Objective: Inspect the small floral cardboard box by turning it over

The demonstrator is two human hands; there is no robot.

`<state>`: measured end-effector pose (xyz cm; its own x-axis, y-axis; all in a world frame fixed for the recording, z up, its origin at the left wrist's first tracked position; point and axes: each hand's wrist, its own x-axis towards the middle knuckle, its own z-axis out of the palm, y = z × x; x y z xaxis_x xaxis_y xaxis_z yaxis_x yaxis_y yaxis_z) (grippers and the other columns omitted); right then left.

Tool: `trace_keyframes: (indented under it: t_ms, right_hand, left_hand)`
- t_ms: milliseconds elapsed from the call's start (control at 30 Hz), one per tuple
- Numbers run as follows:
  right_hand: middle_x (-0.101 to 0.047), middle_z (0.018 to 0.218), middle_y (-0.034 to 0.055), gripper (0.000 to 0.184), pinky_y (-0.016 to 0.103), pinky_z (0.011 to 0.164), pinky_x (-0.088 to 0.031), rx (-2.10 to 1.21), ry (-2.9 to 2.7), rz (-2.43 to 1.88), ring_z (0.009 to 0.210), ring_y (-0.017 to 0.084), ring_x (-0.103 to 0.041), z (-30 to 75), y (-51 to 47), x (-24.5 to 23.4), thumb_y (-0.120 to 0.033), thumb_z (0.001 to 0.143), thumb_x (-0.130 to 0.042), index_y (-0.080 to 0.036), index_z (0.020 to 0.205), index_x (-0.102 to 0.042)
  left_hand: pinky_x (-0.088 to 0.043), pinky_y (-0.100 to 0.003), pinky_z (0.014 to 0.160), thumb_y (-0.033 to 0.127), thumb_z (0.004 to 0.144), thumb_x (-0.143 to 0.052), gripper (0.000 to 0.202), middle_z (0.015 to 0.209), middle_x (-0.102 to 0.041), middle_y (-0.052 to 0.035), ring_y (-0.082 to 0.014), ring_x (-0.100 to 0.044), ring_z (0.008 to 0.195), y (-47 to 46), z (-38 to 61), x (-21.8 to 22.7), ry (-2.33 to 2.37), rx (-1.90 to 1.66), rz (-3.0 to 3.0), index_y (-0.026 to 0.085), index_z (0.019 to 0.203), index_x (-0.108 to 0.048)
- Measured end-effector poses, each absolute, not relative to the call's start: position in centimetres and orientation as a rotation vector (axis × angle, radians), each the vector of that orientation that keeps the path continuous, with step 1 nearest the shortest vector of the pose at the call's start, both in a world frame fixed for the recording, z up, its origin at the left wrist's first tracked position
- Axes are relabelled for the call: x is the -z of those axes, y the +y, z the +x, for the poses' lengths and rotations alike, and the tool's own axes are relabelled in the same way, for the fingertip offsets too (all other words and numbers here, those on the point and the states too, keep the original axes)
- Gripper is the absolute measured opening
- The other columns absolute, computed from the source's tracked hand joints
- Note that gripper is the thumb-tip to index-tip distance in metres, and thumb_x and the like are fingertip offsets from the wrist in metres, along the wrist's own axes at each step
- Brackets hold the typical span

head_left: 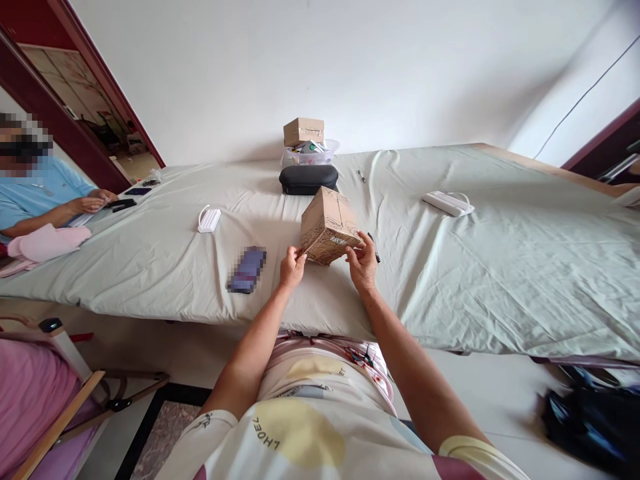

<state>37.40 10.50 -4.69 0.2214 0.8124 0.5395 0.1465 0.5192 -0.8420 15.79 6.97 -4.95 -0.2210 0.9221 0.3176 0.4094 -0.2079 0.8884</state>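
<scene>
A brown cardboard box (327, 220) with dark printed lines is tilted over the cloth-covered table, between my two hands. My left hand (293, 268) pinches its near left corner with thumb and fingers. On the opposite side, my right hand (363, 261) grips the near right corner, fingers bent against the cardboard. A slim black object (377, 256) lies just past my right hand, partly hidden by it. Left of the box is a phone (247, 269), its screen blurred out. Behind the box sits a black hard case (308, 179).
A clear plastic basket (311, 157) with a second cardboard box (304, 131) on top stands against the wall. White power strips (209, 220) lie on both sides, the longer one (449, 203) at right. Another person (47, 197) sits at the left end, handling something.
</scene>
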Motion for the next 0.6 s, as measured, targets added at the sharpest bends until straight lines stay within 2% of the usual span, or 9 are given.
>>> trace_keyframes:
  t_ms: [67,133,233,300,367,600]
  right_hand:
    - [-0.072,0.104,0.0053,0.07,0.03,0.06,-0.058,-0.612,-1.337,-0.968,0.075,0.018,-0.068,37.2,10.4,4.8,-0.059,0.088,-0.068,-0.027,0.148,-0.05]
    - [-0.074,0.096,0.0043,0.067,0.033,0.063,-0.058,-0.647,-1.438,-1.016,0.075,0.02,-0.069,37.0,10.2,4.9,-0.056,0.086,-0.069,-0.025,0.143,-0.055]
    - [-0.075,0.09,0.0045,0.044,0.036,0.069,-0.058,-0.63,-1.639,-1.135,0.07,0.02,-0.067,36.8,9.7,4.8,-0.05,0.082,-0.07,-0.023,0.117,-0.066]
    - [-0.075,0.091,0.0057,0.027,0.036,0.071,-0.057,-0.582,-1.711,-1.219,0.07,0.02,-0.066,36.7,9.4,4.6,-0.046,0.083,-0.068,-0.023,0.095,-0.065]
    - [-0.074,0.088,0.006,0.022,0.036,0.072,-0.055,-0.541,-1.728,-1.278,0.071,0.02,-0.065,36.7,9.2,4.4,-0.045,0.084,-0.064,-0.023,0.083,-0.06]
    - [-0.067,0.081,0.0044,0.022,0.035,0.07,-0.05,-0.445,-1.729,-1.269,0.072,0.021,-0.06,36.8,8.9,4.1,-0.044,0.086,-0.059,-0.025,0.076,-0.053]
  left_hand:
    - [-0.066,-0.033,0.079,0.029,0.104,-0.061,0.009,0.106,-0.083,-0.0092,-0.0213,-0.083,0.089,7.1,15.8,5.1,1.52,-1.439,1.491,0.023,0.107,-0.056]
    - [-0.066,-0.032,0.077,0.031,0.104,-0.061,0.011,0.104,-0.083,-0.0083,-0.021,-0.083,0.086,7.2,15.8,5.1,1.48,-1.447,1.46,0.023,0.106,-0.054]
    - [-0.065,-0.032,0.078,0.032,0.104,-0.06,0.012,0.1,-0.082,-0.0071,-0.0214,-0.083,0.087,7.2,15.7,5.1,1.456,-1.448,1.437,0.023,0.105,-0.052]
    - [-0.065,-0.032,0.077,0.031,0.104,-0.06,0.012,0.101,-0.082,-0.0071,-0.0214,-0.083,0.088,7.2,15.6,5.0,1.442,-1.448,1.424,0.023,0.103,-0.051]
    - [-0.064,-0.031,0.078,0.03,0.104,-0.06,0.012,0.102,-0.082,-0.0071,-0.021,-0.083,0.088,7.1,15.5,4.9,1.431,-1.448,1.43,0.023,0.101,-0.05]
    - [-0.062,-0.032,0.083,0.028,0.102,-0.062,0.009,0.101,-0.081,-0.0071,-0.0204,-0.082,0.087,6.8,15.7,4.8,1.555,-1.443,1.57,0.023,0.102,-0.054]
